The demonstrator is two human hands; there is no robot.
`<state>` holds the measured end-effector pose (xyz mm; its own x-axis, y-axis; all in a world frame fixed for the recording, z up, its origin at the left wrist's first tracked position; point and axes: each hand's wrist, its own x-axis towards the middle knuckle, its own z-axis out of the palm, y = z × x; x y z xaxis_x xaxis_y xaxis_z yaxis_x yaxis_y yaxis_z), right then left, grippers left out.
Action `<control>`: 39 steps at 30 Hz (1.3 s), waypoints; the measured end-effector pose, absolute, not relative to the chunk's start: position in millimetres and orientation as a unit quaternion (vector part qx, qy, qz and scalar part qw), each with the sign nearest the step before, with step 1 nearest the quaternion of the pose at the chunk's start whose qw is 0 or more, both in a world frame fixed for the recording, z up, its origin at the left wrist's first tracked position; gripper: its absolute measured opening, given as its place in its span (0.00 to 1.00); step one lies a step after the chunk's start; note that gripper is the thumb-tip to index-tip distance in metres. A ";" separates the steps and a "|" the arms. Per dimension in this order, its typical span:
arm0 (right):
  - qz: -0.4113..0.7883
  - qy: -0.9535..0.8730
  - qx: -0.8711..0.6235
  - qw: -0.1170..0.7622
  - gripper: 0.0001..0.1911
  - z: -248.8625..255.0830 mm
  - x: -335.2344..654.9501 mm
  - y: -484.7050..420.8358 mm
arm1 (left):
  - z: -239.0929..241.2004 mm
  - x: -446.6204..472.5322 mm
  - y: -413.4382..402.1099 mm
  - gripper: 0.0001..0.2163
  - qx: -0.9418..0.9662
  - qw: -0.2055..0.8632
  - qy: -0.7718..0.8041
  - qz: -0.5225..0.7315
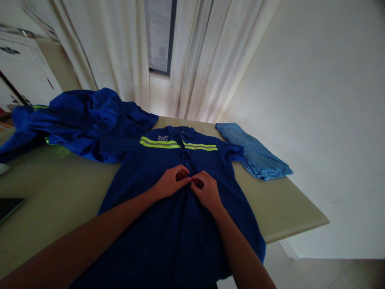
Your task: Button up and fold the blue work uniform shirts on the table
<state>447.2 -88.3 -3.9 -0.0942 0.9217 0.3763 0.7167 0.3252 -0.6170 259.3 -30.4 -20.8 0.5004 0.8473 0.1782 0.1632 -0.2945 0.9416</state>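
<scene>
A dark blue work shirt (pixel 162 224) with yellow-green reflective stripes across the chest lies front up, collar away from me, its lower edge past the near table edge. Both hands meet at its front placket, below the chest stripes. My left hand (pixel 172 181) pinches the placket edge between thumb and fingers. From the other side, my right hand (pixel 207 190) is closed in a pinch on the same spot, thumb tips almost touching. The fingertips hide whatever button or hole is between them. Just above, the placket stands slightly apart.
On the table (pixel 288 208), a crumpled heap of blue clothing (pixel 90 116) lies at the far left, touching the shirt's sleeve. A folded light blue garment (pixel 255 150) rests at the right by the wall. A dark flat object (pixel 9 208) is at the left edge. Curtains (pixel 114 48) hang behind.
</scene>
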 end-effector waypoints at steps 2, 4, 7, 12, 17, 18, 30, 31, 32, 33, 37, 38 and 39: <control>0.138 -0.723 -0.564 0.373 0.04 -2.6 447.4 -88.9 | -22.3 260.4 -27.1 0.13 0.719 0.488 0.352 0.348; 0.141 -0.722 -0.563 0.377 0.04 -0.4 447.4 -89.6 | -22.8 260.3 -23.1 0.14 0.706 0.512 0.348 0.344; 0.133 -0.720 -0.560 0.388 0.05 2.4 446.2 -90.9 | -22.8 258.2 -17.6 0.17 0.670 0.557 0.348 0.345; 0.134 -0.730 -0.549 0.384 0.05 0.5 445.4 -91.3 | -23.9 256.0 -15.3 0.19 0.632 0.595 0.351 0.352; 0.131 -0.756 -0.528 0.365 0.06 -4.2 450.0 -90.4 | -21.1 256.2 -16.5 0.20 0.614 0.607 0.360 0.353; 0.123 -0.769 -0.516 0.356 0.07 -4.2 451.0 -90.6 | -20.0 256.1 -16.4 0.21 0.604 0.619 0.360 0.349; 0.250 -0.679 -0.574 0.383 0.05 -9.1 444.4 -87.4 | -20.3 256.4 -16.1 0.19 0.606 0.623 0.354 0.347; 0.240 -0.682 -0.580 0.375 0.05 -9.7 443.4 -87.6 | -20.6 256.6 -16.1 0.19 0.607 0.623 0.353 0.344; 0.224 -0.687 -0.586 0.368 0.04 -9.9 442.3 -88.2 | -20.6 256.9 -16.0 0.19 0.607 0.625 0.352 0.341; 0.206 -0.693 -0.589 0.361 0.04 -9.7 441.1 -89.0 | -20.3 257.0 -15.9 0.19 0.605 0.627 0.354 0.340; 0.152 -0.703 -0.607 0.339 0.05 -6.5 436.5 -92.8 | -18.5 256.4 -15.1 0.20 0.599 0.633 0.363 0.329; 0.145 -0.699 -0.613 0.339 0.05 -5.8 435.7 -93.5 | -18.3 256.0 -14.8 0.20 0.600 0.633 0.363 0.327; 0.140 -0.696 -0.617 0.341 0.05 -5.3 435.1 -94.0 | -18.5 255.7 -14.5 0.20 0.602 0.634 0.360 0.326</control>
<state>435.1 -94.0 -5.3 -0.0071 0.9537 0.3006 0.7625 0.1996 -0.6154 255.7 -14.5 -18.5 0.5274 0.8472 -0.0643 0.0205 0.0629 0.9978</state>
